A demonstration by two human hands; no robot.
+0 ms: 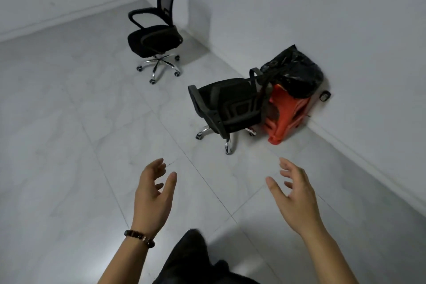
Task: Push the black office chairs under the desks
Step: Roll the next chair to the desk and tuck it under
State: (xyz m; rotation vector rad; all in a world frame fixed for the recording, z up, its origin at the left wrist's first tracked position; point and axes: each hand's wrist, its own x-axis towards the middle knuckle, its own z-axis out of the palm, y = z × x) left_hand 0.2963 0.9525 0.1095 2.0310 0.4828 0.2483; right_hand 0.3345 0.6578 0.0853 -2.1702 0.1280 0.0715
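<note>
Here the left hand [153, 188] and right hand [294, 193] hover spread (each grip empty) short of the nearer black chair [230, 104].

Hands: left hand [153, 193] and right hand [295, 193], both bare.
Left wrist [144, 226]: bracelet [139, 238] of dark round beads.
Lower body: black clothing [196, 258], blurred.

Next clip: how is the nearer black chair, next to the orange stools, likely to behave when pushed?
The nearer chair should probably roll readily: its chrome base has castors on smooth floor tiles. Pushed high on the backrest, it may veer or swivel rather than tip. The orange stools close beside it could catch an armrest.
</note>
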